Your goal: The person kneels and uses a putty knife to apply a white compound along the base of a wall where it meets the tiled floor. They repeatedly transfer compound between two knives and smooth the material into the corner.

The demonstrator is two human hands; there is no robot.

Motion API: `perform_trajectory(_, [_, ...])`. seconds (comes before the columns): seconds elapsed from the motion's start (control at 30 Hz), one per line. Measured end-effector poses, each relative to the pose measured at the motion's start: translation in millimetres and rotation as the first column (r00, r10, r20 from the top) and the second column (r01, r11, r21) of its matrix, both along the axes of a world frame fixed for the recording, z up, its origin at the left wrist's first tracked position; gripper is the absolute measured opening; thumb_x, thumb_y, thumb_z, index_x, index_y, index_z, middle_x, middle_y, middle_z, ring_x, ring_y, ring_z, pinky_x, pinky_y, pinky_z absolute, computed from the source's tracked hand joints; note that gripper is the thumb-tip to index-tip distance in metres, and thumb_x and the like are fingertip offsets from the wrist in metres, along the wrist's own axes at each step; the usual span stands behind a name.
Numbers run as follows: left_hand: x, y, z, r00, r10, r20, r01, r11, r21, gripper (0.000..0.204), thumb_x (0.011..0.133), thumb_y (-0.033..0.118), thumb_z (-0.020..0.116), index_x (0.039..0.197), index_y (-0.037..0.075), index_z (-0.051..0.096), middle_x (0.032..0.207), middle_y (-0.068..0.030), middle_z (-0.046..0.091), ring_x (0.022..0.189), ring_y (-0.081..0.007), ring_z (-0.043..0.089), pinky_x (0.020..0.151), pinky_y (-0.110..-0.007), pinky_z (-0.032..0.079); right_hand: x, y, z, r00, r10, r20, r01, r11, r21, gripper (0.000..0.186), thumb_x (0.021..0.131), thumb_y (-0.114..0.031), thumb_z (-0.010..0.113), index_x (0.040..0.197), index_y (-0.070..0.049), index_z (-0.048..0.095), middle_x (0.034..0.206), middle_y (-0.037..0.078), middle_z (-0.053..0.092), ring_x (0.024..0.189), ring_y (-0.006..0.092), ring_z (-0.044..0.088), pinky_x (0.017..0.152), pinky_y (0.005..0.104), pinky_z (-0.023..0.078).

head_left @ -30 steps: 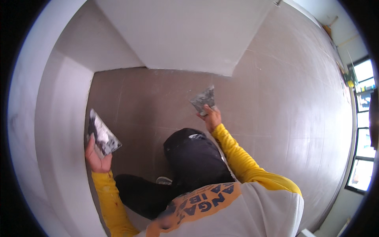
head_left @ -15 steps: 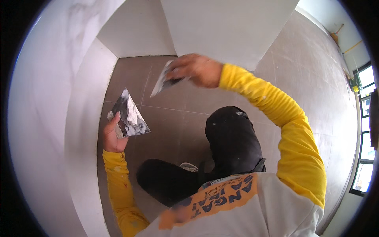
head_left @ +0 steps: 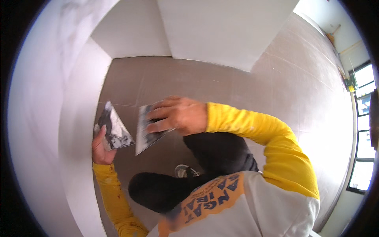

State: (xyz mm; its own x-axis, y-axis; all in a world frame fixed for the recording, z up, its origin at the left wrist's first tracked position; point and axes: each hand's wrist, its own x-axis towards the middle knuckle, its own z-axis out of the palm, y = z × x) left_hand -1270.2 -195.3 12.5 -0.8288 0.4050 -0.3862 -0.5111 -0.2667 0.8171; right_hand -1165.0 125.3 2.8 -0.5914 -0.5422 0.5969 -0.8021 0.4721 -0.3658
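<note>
The left hand [head_left: 103, 152] grips a smeared triangular blade [head_left: 104, 119] beside the pale wall [head_left: 79, 134], a whitish lump of paste [head_left: 117, 125] on it. The right hand [head_left: 181, 116], fingers curled over a second blade [head_left: 143, 136], holds it just beside the first; work looks under way, that paste unspent.

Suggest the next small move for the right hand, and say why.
Perhaps bring the right scraper gently against the left scraper to work its pale paste. The left hand holds the left scraper with paste on it, and the right hand holds the other just to its right. They look close, though this view cannot settle the gap in depth.
</note>
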Motion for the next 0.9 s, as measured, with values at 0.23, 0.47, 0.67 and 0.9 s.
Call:
perform_trajectory(0.23, [11,5,15,0.999,0.017,-0.034,-0.018,0.999,-0.028,0.038,0.093,0.018,0.057,0.13,0.008,0.055,0.125,-0.0064,0.062,0.113,-0.0251,0.059,0.1,-0.044,0.045,-15,-13,-21,0.999,0.041,-0.013,-0.041,0.997,-0.07,0.073,0.057,-0.003,0.072,0.127,-0.021,0.06,0.136,0.01,0.052,0.128,0.033,0.046,0.103,0.0485,0.039])
perform_trajectory(0.47, [23,44,18,0.995,-0.086,0.043,0.084,0.995,0.045,0.044,0.092,0.019,0.057,0.133,0.003,0.05,0.126,-0.011,0.06,0.115,-0.0248,0.058,0.101,-0.043,0.044,-19,45,8,0.997,-0.048,-0.057,0.042,0.993,-0.108,0.072,0.056,0.001,0.069,0.126,-0.019,0.062,0.133,0.011,0.054,0.124,0.034,0.05,0.099,0.0443,0.044])
perform_trajectory(0.67, [14,73,36,0.986,-0.156,0.059,0.148,0.98,0.132,0.034,0.09,0.011,0.062,0.122,0.001,0.059,0.114,-0.0111,0.067,0.102,-0.0211,0.066,0.092,-0.036,0.052,-28,83,65,0.978,-0.059,-0.201,0.109,0.962,0.25,0.065,0.058,-0.002,0.071,0.12,-0.018,0.066,0.129,0.008,0.059,0.12,0.0328,0.054,0.099,0.0479,0.044])
perform_trajectory(0.9, [8,75,62,0.982,-0.187,0.032,0.185,0.98,0.072,0.033,0.091,0.011,0.061,0.123,0.002,0.058,0.116,-0.0111,0.066,0.105,-0.0213,0.065,0.093,-0.036,0.051,-47,57,87,0.979,-0.004,-0.203,0.069,0.947,0.314,0.053,0.065,-0.011,0.076,0.117,-0.02,0.067,0.128,0.004,0.06,0.122,0.029,0.052,0.105,0.0453,0.04])
